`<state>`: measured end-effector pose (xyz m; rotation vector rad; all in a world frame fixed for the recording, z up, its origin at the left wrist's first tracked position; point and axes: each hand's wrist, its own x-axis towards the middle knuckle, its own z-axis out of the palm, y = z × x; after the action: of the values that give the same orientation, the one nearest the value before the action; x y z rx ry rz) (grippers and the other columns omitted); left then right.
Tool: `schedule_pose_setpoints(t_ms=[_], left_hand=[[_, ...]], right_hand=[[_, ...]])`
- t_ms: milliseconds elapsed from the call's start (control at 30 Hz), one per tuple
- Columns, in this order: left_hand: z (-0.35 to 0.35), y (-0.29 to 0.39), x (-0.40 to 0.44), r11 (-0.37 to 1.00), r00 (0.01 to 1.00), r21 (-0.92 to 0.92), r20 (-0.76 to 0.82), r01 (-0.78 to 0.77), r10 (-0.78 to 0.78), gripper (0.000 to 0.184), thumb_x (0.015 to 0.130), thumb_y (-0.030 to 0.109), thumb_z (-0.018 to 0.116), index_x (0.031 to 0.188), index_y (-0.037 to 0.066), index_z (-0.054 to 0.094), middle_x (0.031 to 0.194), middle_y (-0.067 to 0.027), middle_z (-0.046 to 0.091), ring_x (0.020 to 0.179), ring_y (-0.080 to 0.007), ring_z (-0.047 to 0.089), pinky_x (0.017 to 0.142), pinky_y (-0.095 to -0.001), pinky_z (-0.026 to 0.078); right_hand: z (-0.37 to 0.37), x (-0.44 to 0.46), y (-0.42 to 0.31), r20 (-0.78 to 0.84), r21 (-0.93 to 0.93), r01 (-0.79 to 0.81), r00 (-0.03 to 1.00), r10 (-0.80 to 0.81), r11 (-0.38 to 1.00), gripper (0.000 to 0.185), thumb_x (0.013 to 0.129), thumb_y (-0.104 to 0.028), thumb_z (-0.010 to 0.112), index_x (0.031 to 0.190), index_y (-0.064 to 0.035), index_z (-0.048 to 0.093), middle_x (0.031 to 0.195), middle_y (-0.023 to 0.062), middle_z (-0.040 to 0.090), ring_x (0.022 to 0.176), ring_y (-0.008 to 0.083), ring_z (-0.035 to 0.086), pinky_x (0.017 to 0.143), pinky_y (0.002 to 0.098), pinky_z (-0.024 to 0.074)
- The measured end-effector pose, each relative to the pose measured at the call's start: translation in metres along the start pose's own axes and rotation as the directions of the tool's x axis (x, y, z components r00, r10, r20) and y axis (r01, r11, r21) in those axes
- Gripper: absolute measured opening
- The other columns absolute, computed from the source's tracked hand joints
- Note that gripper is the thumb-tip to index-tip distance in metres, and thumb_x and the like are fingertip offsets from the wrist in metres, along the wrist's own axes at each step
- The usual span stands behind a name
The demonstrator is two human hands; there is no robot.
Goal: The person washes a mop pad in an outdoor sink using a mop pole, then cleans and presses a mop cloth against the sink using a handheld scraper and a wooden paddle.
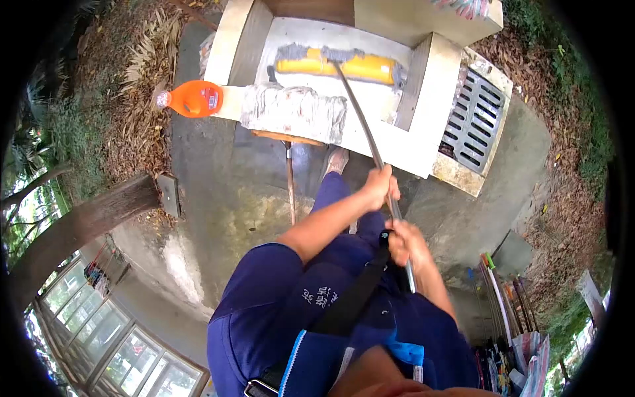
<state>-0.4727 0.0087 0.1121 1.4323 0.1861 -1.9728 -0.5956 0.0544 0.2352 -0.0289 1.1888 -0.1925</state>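
Note:
Both my hands are wrapped round the metal pole [360,116] of a flat mop. My left hand [380,187] grips it higher up, towards the basin, and my right hand [407,243] closes round it near its lower end. The mop's yellow head [367,69], fringed with grey strands, lies in the white-lined basin [413,92]. A grey-white, wrinkled cloth [291,112] drapes over the basin's near wall. Beside it stands an orange bottle [195,99] with a handle.
A wooden stick [290,178] stands below the draped cloth. A metal drain grate [473,119] lies right of the basin. Several poles [506,291] lean at the lower right. A tree trunk [86,225] slants in from the left, by windows [126,344].

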Motion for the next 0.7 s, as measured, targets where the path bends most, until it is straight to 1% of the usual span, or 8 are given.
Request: schedule_pose_setpoints(t_ms=[100, 133, 167, 267, 367, 500, 667, 700], left_hand=[[-0.023, 0.021, 0.058, 0.99, 0.989, -0.016, 0.039, -0.143, 0.143, 0.038, 0.093, 0.03, 0.037, 0.063, 0.008, 0.043, 0.047, -0.0054, 0.04, 0.04, -0.0193, 0.044, 0.041, -0.0345, 0.041], [-0.024, 0.038, 0.051, 0.972, 0.982, 0.151, -0.019, -0.182, 0.187, 0.039, 0.093, 0.03, 0.037, 0.062, 0.008, 0.043, 0.048, -0.0053, 0.041, 0.042, -0.0184, 0.045, 0.043, -0.0339, 0.042], [-0.018, 0.047, 0.038, 0.979, 0.981, -0.052, -0.01, -0.195, 0.195, 0.041, 0.093, 0.032, 0.037, 0.061, 0.007, 0.043, 0.049, -0.0052, 0.042, 0.044, -0.0176, 0.046, 0.045, -0.0327, 0.042], [-0.008, 0.028, -0.033, 0.975, 0.975, 0.097, 0.12, -0.2, 0.188, 0.038, 0.093, 0.033, 0.04, 0.067, 0.006, 0.041, 0.051, -0.0046, 0.043, 0.04, -0.0178, 0.045, 0.038, -0.032, 0.04], [-0.006, 0.007, -0.042, 0.996, 0.997, -0.053, 0.028, -0.066, 0.067, 0.032, 0.093, 0.031, 0.041, 0.073, 0.006, 0.042, 0.05, -0.0058, 0.043, 0.039, -0.0197, 0.046, 0.038, -0.0334, 0.042], [-0.03, 0.039, 0.037, 0.996, 0.996, 0.063, 0.064, -0.063, 0.059, 0.036, 0.093, 0.028, 0.038, 0.066, 0.004, 0.043, 0.051, -0.006, 0.043, 0.039, -0.0199, 0.044, 0.039, -0.035, 0.04], [-0.035, 0.052, 0.026, 0.972, 0.97, -0.057, 0.076, -0.227, 0.231, 0.039, 0.093, 0.034, 0.039, 0.064, 0.007, 0.042, 0.051, -0.005, 0.042, 0.04, -0.0181, 0.043, 0.039, -0.0344, 0.04], [-0.032, 0.054, -0.006, 0.992, 0.982, -0.103, 0.164, -0.079, 0.096, 0.034, 0.092, 0.034, 0.041, 0.07, 0.008, 0.04, 0.053, -0.0031, 0.04, 0.043, -0.0166, 0.043, 0.04, -0.0331, 0.041]], right_hand=[[0.002, 0.051, -0.015, 0.118, 0.019, 0.109, 0.987, -0.11, 0.994, 0.025, 0.09, -0.028, 0.048, 0.101, -0.005, 0.048, 0.051, -0.0027, 0.037, 0.032, 0.0051, 0.029, 0.027, 0.0211, 0.0214], [0.015, 0.05, -0.014, 0.094, 0.078, 0.105, 0.989, -0.112, 0.991, 0.026, 0.09, -0.029, 0.048, 0.101, -0.0052, 0.048, 0.05, -0.004, 0.035, 0.032, 0.004, 0.028, 0.028, 0.0198, 0.0214], [0.027, 0.044, -0.018, 0.076, 0.131, 0.108, 0.99, -0.119, 0.985, 0.027, 0.09, -0.03, 0.049, 0.101, -0.0055, 0.049, 0.05, -0.0053, 0.034, 0.032, 0.003, 0.027, 0.028, 0.0185, 0.0214], [0.025, -0.012, 0.007, 0.006, 0.012, 0.101, 0.995, -0.101, 0.995, 0.028, 0.089, -0.032, 0.051, 0.101, -0.0072, 0.049, 0.049, -0.0044, 0.033, 0.031, 0.0035, 0.027, 0.027, 0.0194, 0.0205], [0.025, -0.033, 0.016, 0.02, 0.067, 0.011, 1.0, -0.012, 0.998, 0.029, 0.089, -0.033, 0.048, 0.1, -0.0069, 0.049, 0.049, -0.003, 0.034, 0.03, 0.0043, 0.026, 0.025, 0.0201, 0.0212], [0.023, 0.043, -0.018, 0.086, 0.09, 0.008, 0.996, -0.016, 0.996, 0.026, 0.09, -0.031, 0.047, 0.099, -0.0063, 0.049, 0.049, -0.0047, 0.033, 0.031, 0.0038, 0.027, 0.027, 0.0197, 0.0202], [0.062, 0.027, -0.022, 0.034, 0.05, 0.098, 0.994, -0.1, 0.994, 0.026, 0.09, -0.03, 0.047, 0.101, -0.0062, 0.049, 0.05, -0.0042, 0.034, 0.032, 0.0035, 0.028, 0.028, 0.0194, 0.0222], [0.065, 0.008, -0.012, -0.013, 0.014, 0.09, 0.996, -0.09, 0.996, 0.028, 0.089, -0.032, 0.049, 0.101, -0.0065, 0.049, 0.05, -0.0034, 0.034, 0.032, 0.0039, 0.028, 0.028, 0.0197, 0.0221]])
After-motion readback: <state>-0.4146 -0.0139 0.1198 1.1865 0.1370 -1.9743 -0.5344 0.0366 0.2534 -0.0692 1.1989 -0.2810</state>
